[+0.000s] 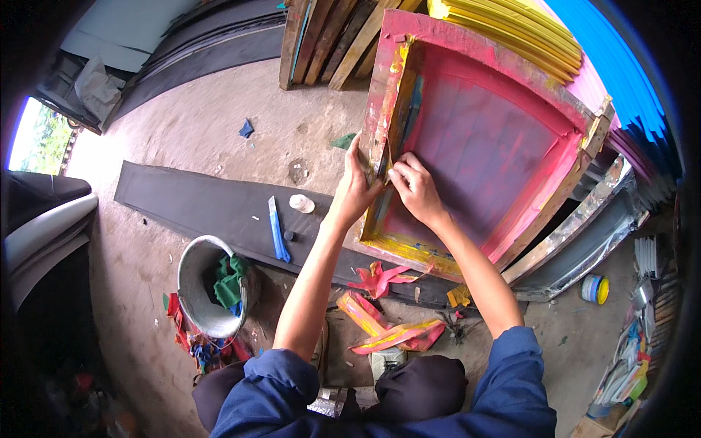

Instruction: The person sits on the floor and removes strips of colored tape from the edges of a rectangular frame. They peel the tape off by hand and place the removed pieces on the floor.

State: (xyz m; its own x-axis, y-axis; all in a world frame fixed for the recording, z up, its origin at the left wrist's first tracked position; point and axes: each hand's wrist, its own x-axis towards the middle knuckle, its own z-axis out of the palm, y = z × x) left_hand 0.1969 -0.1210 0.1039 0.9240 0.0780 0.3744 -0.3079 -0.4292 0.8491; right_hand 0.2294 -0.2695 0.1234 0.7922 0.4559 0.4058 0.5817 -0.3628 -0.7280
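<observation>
A wooden screen-printing frame point(482, 50), stained pink and yellow, leans tilted in front of me with its greyish-pink mesh point(475, 139) facing up. Around its left rail wraps my left hand point(355, 186), the thumb reaching over the inner side. My right hand point(418, 191) is closed in a pinch at the inner edge of that same rail, close to my left fingertips. From the pinch rises a thin brownish strip point(389, 152), apparently tape lifting off the wood; its lower end is hidden by the fingers. Crumpled pink and yellow tape strips point(387, 328) lie below the frame.
A blue utility knife point(277, 228), a small white bottle point(301, 203) and a dark cap lie on a black sheet point(182, 193). Left of my arm stands a metal bucket point(191, 292) with green scraps. More frames point(321, 44), yellow sheets point(511, 33) and a paint tin point(595, 289) surround the work.
</observation>
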